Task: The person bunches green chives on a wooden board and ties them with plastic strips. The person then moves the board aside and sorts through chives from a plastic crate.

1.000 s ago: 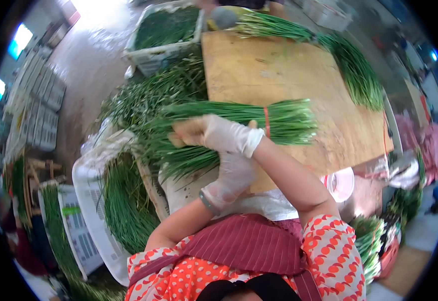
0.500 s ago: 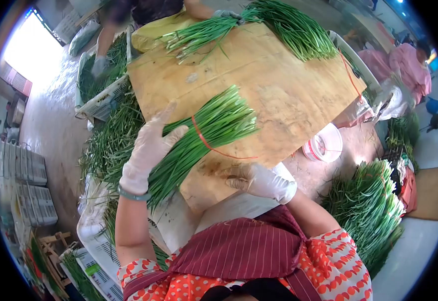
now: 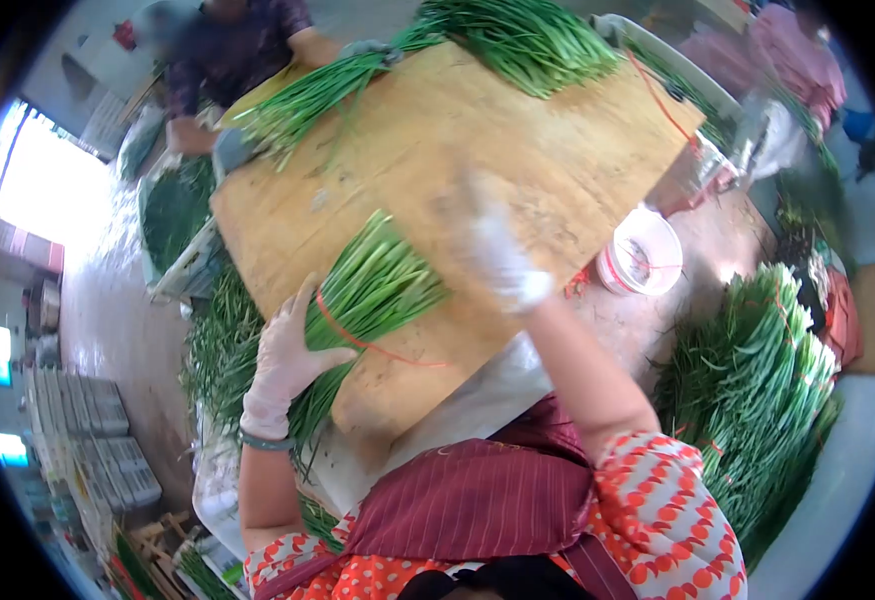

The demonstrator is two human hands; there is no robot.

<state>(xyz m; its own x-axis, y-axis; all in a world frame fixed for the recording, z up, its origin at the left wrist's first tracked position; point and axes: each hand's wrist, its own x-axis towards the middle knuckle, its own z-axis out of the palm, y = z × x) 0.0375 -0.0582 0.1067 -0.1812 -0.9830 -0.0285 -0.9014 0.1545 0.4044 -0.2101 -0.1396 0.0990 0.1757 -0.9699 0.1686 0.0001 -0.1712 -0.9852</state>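
Note:
A bundle of long green stalks [image 3: 372,280] with pale cut ends lies on the near left part of the wooden board [image 3: 517,150]. Around the bundle runs a red band [image 3: 339,328], its loose end trailing right over the board. My gloved left hand [image 3: 289,350] is wrapped round the bundle below the band, thumb on the near side. Over the board's right part is my gloved right hand [image 3: 492,235], its fingers smeared by motion, apart from the bundle.
Across the board a person [image 3: 232,60] handles another bunch [image 3: 307,95]; more stalks [image 3: 527,45] lie at the far edge. A white bucket [image 3: 642,255] stands right of the board, near a big pile of bundles [image 3: 747,390]. Crates [image 3: 172,220] stand left.
My left hand has closed on the bundle, which now appears lower and farther left. My right hand has swung from the board's near edge out over the board. The view has turned.

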